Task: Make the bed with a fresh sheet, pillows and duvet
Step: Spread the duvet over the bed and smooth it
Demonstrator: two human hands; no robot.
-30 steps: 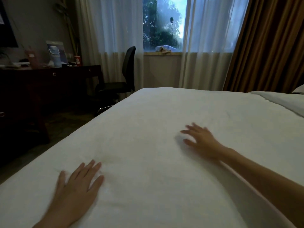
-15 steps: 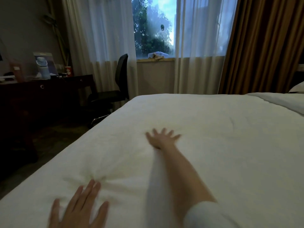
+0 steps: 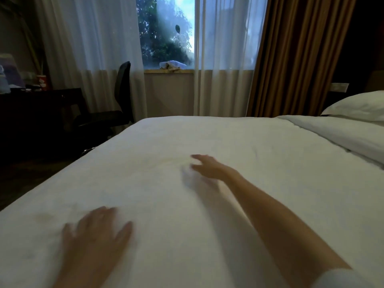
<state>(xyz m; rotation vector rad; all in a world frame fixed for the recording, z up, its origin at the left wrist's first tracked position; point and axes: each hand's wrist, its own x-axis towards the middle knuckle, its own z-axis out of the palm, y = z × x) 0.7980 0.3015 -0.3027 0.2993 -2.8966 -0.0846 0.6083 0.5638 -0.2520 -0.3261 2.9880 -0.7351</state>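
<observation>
A white duvet [image 3: 259, 154] lies spread flat over the bed and fills most of the view. My left hand [image 3: 93, 235] rests flat on it near the front left, fingers straight and slightly spread, blurred by motion. My right hand [image 3: 207, 167] reaches out over the middle of the duvet with fingers extended, touching the fabric, also blurred. At the far right the duvet's folded-back edge [image 3: 336, 136] shows, and behind it lies a white pillow [image 3: 357, 106] at the head of the bed.
A black office chair [image 3: 116, 100] and a dark desk [image 3: 39, 113] with a red cup [image 3: 42, 82] stand left of the bed. Sheer white curtains [image 3: 93, 55] and brown drapes [image 3: 297, 55] flank the window; a bundle of cloth [image 3: 172, 65] sits on the sill.
My right hand has swept rightward across the duvet from its reach to the centre-left. My left hand has shifted slightly right along the near edge. The view has turned toward the pillow.
</observation>
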